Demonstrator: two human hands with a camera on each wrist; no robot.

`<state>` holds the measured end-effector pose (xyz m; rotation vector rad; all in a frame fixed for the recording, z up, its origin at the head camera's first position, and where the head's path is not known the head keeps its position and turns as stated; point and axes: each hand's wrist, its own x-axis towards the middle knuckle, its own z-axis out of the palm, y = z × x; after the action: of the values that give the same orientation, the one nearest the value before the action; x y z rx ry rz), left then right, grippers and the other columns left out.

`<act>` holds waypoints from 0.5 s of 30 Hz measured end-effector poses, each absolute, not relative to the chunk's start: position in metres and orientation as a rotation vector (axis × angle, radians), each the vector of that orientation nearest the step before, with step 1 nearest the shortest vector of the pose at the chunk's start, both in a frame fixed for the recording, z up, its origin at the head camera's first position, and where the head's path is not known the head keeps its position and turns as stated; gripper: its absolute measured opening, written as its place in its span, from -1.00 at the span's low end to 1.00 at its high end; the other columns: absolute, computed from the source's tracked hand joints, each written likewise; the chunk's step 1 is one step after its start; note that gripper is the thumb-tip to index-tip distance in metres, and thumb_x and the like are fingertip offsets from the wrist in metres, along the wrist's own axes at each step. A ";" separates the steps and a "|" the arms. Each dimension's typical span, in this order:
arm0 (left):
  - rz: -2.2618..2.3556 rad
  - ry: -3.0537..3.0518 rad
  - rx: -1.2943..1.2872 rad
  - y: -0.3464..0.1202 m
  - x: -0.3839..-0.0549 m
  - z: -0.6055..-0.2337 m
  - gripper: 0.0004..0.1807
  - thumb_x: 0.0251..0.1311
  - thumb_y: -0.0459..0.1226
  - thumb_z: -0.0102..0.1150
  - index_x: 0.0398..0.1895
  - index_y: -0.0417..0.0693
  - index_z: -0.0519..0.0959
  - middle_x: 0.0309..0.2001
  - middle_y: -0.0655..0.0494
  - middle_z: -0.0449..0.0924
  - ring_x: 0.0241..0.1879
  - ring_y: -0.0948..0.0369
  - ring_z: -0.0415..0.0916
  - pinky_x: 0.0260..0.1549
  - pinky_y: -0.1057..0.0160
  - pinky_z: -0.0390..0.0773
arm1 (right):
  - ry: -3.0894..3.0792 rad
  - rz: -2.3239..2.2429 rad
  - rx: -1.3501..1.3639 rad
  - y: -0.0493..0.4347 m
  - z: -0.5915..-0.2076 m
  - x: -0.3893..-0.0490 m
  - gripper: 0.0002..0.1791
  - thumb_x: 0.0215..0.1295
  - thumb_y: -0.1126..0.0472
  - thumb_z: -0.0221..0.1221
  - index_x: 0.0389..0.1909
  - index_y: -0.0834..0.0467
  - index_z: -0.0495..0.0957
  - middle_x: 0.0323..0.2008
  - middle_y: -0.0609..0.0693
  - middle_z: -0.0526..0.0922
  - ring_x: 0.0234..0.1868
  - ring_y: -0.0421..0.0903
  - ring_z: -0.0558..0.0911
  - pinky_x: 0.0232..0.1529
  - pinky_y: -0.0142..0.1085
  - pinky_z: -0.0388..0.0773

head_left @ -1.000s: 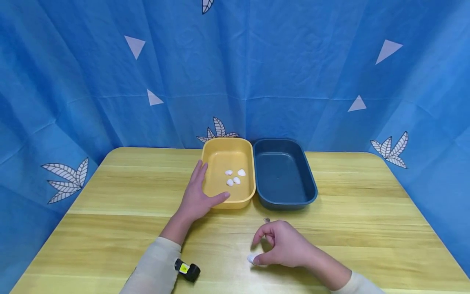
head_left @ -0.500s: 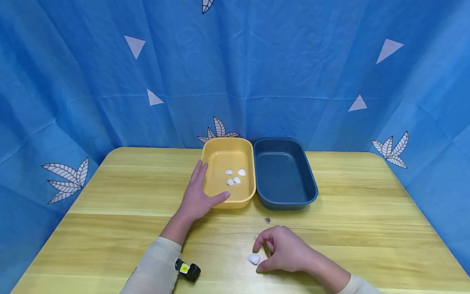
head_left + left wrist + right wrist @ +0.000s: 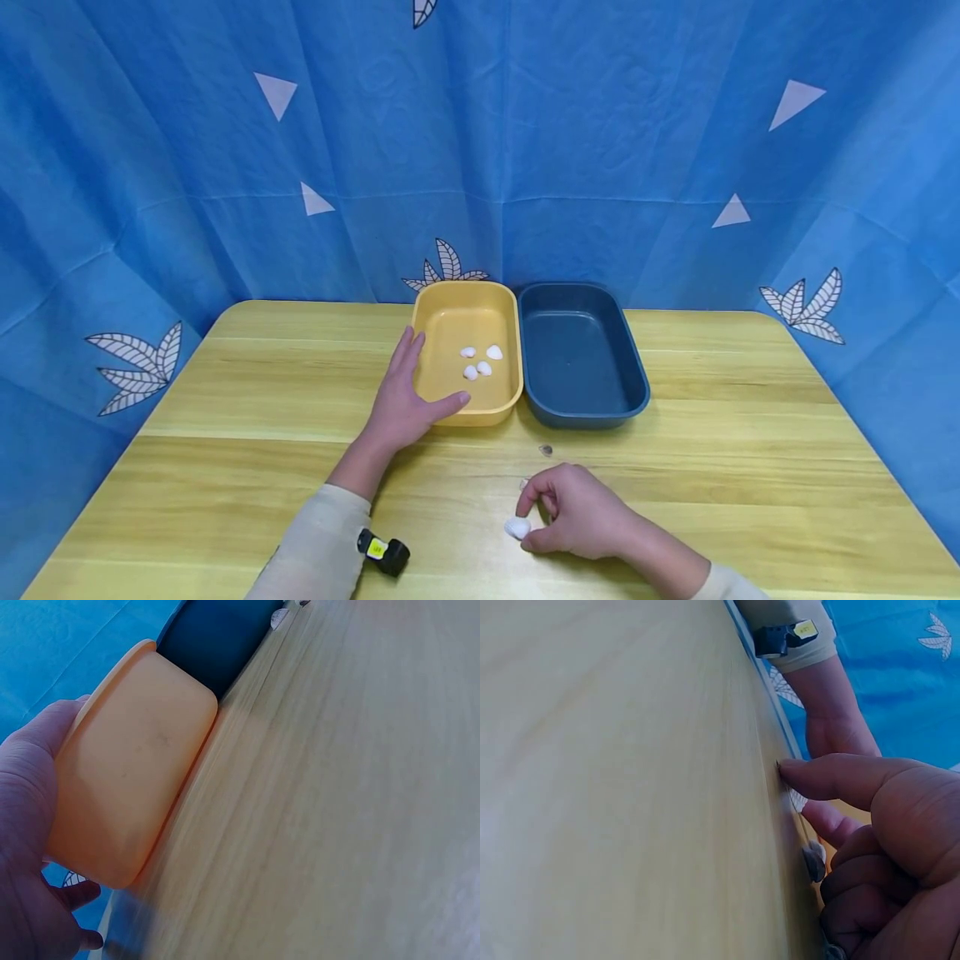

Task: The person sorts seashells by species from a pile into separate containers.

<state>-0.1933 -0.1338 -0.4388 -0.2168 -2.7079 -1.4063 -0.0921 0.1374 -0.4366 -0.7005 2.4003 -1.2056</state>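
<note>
My left hand [image 3: 405,408] rests at the left and front rim of the yellow tray [image 3: 491,415], thumb over the near rim and fingers spread along the side. Inside the tray lie several small white seashells [image 3: 483,367]. My right hand [image 3: 585,512] is low over the table, fingers curled, with thumb and index finger on either side of a white ribbed seashell [image 3: 516,527] on the tabletop. In the right wrist view, this seashell [image 3: 797,800] shows just past the thumb; the index fingertip's contact is hard to see.
A dark blue tray [image 3: 570,358] stands against the yellow one's right side. A small brown shell [image 3: 546,450] and a pale shell [image 3: 523,483], partly hidden by my right hand, lie on the wooden table [image 3: 750,450]. A blue patterned curtain [image 3: 600,150] hangs behind.
The right hand first drew back slightly from the white seashell, uncovering it and the pale shell, then brought thumb and index finger closer around it. The left hand stays on the yellow tray.
</note>
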 end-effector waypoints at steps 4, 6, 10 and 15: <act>-1.410 -2.708 -0.215 -0.134 -0.193 -0.439 0.26 -0.08 0.21 0.49 0.61 0.03 -0.01 0.60 0.25 -0.30 0.53 0.03 -0.18 0.36 -0.16 0.08 | 2.396 -1.213 -0.711 0.137 -0.438 -0.092 -0.72 -0.11 0.23 0.55 -0.41 -0.07 0.66 -0.76 -0.23 0.32 -0.70 -0.33 0.29 -0.54 -0.40 0.35; -1.411 -2.707 -0.215 -0.134 -0.193 -0.439 0.25 -0.07 0.20 0.49 0.61 0.04 -0.01 0.60 0.26 -0.30 0.53 0.03 -0.18 0.36 -0.16 0.08 | 2.396 -1.215 -0.718 0.138 -0.438 -0.092 -0.72 -0.11 0.23 0.55 -0.41 -0.06 0.66 -0.76 -0.24 0.32 -0.69 -0.34 0.29 -0.54 -0.40 0.35; -1.413 -2.709 -0.211 -0.134 -0.193 -0.440 0.24 -0.07 0.18 0.50 0.62 0.05 -0.01 0.59 0.27 -0.30 0.53 0.03 -0.18 0.36 -0.16 0.07 | 2.398 -1.224 -0.737 0.138 -0.437 -0.092 -0.73 -0.10 0.23 0.55 -0.41 -0.06 0.67 -0.76 -0.26 0.33 -0.69 -0.35 0.30 -0.55 -0.41 0.35; -1.416 -2.704 -0.212 -0.134 -0.194 -0.441 0.24 -0.06 0.18 0.50 0.62 0.05 -0.01 0.59 0.28 -0.30 0.53 0.02 -0.17 0.36 -0.17 0.08 | 2.404 -1.229 -0.744 0.138 -0.433 -0.094 -0.75 -0.08 0.22 0.53 -0.40 -0.08 0.67 -0.75 -0.26 0.33 -0.68 -0.35 0.31 -0.58 -0.42 0.34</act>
<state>-0.1937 -0.1337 -0.4409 -0.2120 -2.7039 -1.4158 -0.0937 0.1375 -0.4332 -0.7436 2.4039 -1.2293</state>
